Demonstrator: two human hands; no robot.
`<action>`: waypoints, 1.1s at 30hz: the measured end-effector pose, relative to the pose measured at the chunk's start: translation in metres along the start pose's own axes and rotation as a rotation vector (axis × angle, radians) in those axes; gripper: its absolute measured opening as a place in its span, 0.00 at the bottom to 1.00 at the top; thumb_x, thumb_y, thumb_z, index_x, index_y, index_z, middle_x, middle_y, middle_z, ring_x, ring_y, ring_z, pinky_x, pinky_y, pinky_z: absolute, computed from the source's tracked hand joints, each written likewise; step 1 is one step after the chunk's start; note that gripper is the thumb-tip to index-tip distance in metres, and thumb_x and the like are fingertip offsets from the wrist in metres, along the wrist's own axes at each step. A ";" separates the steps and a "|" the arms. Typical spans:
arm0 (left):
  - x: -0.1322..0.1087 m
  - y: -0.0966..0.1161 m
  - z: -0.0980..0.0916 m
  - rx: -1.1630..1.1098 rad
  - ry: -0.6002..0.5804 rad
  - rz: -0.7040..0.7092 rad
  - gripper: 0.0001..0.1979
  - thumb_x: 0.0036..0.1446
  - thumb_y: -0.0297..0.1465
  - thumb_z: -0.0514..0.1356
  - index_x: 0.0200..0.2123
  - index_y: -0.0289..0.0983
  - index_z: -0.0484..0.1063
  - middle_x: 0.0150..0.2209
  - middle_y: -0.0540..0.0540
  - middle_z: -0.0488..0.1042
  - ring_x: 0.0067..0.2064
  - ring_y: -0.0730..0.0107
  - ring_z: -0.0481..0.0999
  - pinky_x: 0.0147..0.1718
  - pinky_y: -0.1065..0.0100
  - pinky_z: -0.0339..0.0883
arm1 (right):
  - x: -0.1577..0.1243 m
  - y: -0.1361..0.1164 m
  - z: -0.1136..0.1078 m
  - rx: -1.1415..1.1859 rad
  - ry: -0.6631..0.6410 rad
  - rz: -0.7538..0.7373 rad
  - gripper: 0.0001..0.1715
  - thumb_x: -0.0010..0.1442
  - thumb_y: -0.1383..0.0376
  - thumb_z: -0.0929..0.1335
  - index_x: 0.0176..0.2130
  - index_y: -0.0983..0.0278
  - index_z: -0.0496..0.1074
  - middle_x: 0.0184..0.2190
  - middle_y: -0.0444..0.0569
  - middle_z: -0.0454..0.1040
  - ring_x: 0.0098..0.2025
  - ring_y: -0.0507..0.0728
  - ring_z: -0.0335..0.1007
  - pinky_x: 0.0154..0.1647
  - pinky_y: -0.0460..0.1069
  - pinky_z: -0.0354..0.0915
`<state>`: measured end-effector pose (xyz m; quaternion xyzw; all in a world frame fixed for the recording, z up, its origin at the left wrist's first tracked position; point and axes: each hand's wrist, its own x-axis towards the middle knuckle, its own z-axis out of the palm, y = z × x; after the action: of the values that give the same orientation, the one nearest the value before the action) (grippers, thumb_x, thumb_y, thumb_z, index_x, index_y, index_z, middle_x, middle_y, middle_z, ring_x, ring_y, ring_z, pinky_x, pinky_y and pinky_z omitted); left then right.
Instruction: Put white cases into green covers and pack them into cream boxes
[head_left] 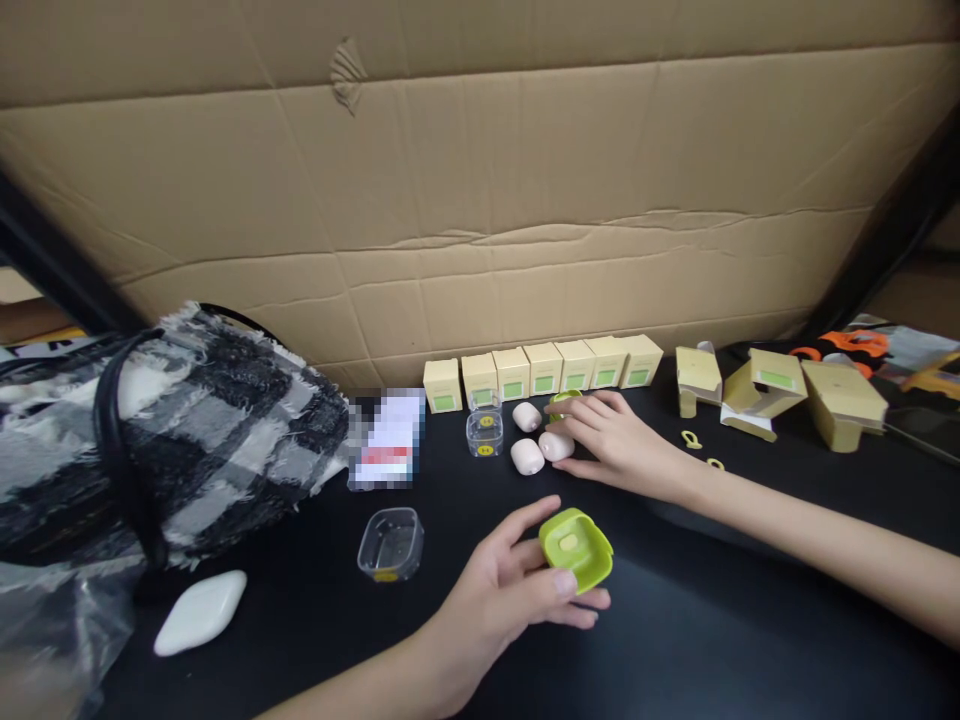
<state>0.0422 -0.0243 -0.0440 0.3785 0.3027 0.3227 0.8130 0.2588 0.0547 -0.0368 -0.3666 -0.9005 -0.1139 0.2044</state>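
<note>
My left hand is closed on a lime-green earbud case cover, thumb on its near edge, with the hollow inside facing up. My right hand reaches farther back, thumb and fingers around a pale pink earbud case. Beside it lie a second pink case and a third pink case. Another green cover is partly hidden behind the right fingers. Clear plastic boxes with yellow stickers stand left of the cases. Nearer to me sits an open clear box.
Several small yellow cartons line the cardboard wall. Opened cartons stand at right, near small yellow loops and orange-handled scissors. A checked bag, a phone and a white case lie left.
</note>
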 end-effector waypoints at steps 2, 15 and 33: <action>0.001 0.001 -0.001 -0.003 0.011 -0.017 0.26 0.48 0.30 0.70 0.52 0.37 0.70 0.41 0.43 0.79 0.41 0.61 0.81 0.43 0.62 0.70 | -0.003 -0.003 -0.007 0.025 0.015 0.021 0.13 0.59 0.63 0.69 0.44 0.65 0.69 0.49 0.57 0.73 0.52 0.65 0.68 0.52 0.63 0.59; 0.006 0.003 0.000 -0.040 -0.059 -0.012 0.17 0.55 0.36 0.64 0.43 0.30 0.77 0.37 0.40 0.79 0.38 0.64 0.77 0.42 0.65 0.69 | -0.038 -0.066 -0.048 0.572 0.183 0.108 0.19 0.60 0.64 0.70 0.51 0.60 0.66 0.45 0.50 0.77 0.45 0.55 0.75 0.44 0.48 0.72; 0.008 0.002 -0.003 -0.033 -0.127 -0.037 0.13 0.59 0.25 0.57 0.46 0.31 0.76 0.37 0.42 0.77 0.39 0.68 0.76 0.41 0.66 0.69 | -0.042 -0.076 -0.031 0.301 0.222 -0.071 0.18 0.58 0.70 0.68 0.49 0.67 0.69 0.40 0.54 0.75 0.42 0.57 0.70 0.40 0.51 0.68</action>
<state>0.0445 -0.0167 -0.0460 0.3790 0.2520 0.2880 0.8425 0.2414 -0.0360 -0.0322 -0.2851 -0.8916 -0.0248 0.3509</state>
